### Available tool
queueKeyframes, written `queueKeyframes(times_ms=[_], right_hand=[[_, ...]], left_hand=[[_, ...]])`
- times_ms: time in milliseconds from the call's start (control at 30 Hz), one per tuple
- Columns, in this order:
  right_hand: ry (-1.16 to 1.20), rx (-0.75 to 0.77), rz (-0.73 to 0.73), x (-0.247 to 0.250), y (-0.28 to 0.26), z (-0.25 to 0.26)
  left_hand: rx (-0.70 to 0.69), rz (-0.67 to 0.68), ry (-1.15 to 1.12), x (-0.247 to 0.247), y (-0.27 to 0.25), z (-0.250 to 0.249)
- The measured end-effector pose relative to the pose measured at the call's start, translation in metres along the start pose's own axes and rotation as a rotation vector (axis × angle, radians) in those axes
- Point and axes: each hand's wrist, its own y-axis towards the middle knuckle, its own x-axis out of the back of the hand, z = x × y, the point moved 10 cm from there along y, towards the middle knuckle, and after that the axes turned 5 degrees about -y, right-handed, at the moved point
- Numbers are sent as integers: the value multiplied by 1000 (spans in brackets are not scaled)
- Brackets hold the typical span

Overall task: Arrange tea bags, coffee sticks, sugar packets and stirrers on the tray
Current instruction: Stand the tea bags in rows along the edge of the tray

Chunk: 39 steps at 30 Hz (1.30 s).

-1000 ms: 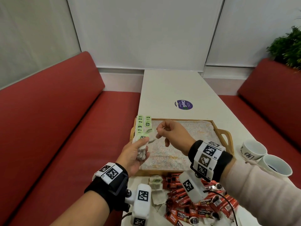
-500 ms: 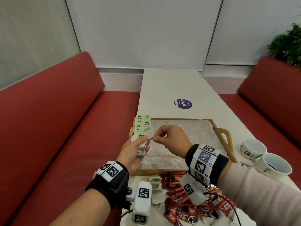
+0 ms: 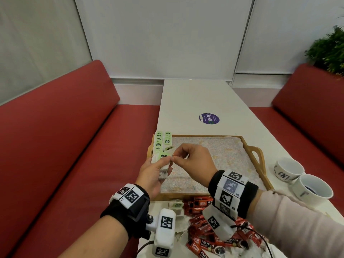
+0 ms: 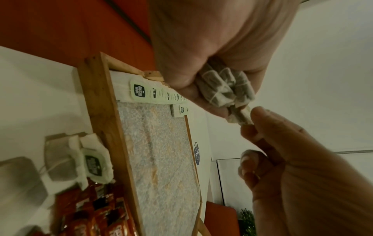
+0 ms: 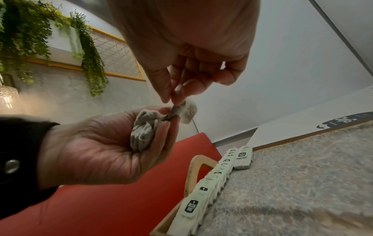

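The left hand (image 3: pixel 151 176) holds a small bunch of grey paper tea bags (image 4: pixel 226 89) with curled fingers, above the left edge of the flat wooden tray (image 3: pixel 257 155). The right hand (image 3: pixel 193 162) pinches the top bag of that bunch (image 5: pixel 186 111). A row of tea bags with green tags (image 5: pixel 214 177) lies along the tray's left side. Red coffee sticks (image 3: pixel 206 243) lie in a pile on the white table (image 3: pixel 195 101), just in front of the tray.

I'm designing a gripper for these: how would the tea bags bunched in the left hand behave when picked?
Likely floppy: the tea bags crumple in the left hand. Probably light, since the right hand pinches one by its edge. Their strings may tangle.
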Motion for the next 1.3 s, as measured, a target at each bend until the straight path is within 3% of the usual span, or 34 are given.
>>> queueKeyframes(times_ms=[300,600,833,1067,1167,1300], right_hand=[[-5,-3,-41,2,-9,-6],[-88,45,64,-11,-16,-7],[-106,-78,23,10,-2,-18],[192,-339,214,-9,19,-34],[302,-322,275,-18,28,-28],[349,-259,195,-19,48,-25]], left_hand=[[17,-11,-122,-2,0,-2],[-20,32,-66,-7,1,-10],[8,92,40,-6,0,-14],[18,162,206,-9,1,-14],[9,158,255,-7,7,-15],[-2,120,279,-3,21,-18]])
